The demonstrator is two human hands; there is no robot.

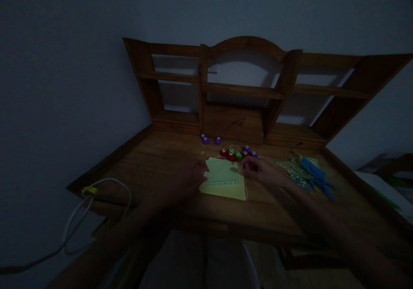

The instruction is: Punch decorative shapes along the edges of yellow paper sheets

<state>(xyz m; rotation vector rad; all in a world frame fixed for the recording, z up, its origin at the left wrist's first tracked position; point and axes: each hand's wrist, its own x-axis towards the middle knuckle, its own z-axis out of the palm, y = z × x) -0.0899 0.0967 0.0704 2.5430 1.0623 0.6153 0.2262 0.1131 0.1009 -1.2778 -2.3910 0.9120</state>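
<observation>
The scene is dim. A yellow paper sheet (225,179) lies on the wooden desk (161,160), with a row of small punched holes near its front edge. My left hand (188,179) rests on the sheet's left edge, fingers curled against it. My right hand (260,170) sits at the sheet's far right corner, fingers drawn together near a green punch (238,155). Small red (231,156) and purple (205,140) craft punches stand in a loose group just behind the sheet.
A pile of blue and yellow paper strips (306,173) lies at the right of the desk. A wooden hutch with shelves (245,91) rises at the back. A white cable (97,194) hangs off the desk's left front corner.
</observation>
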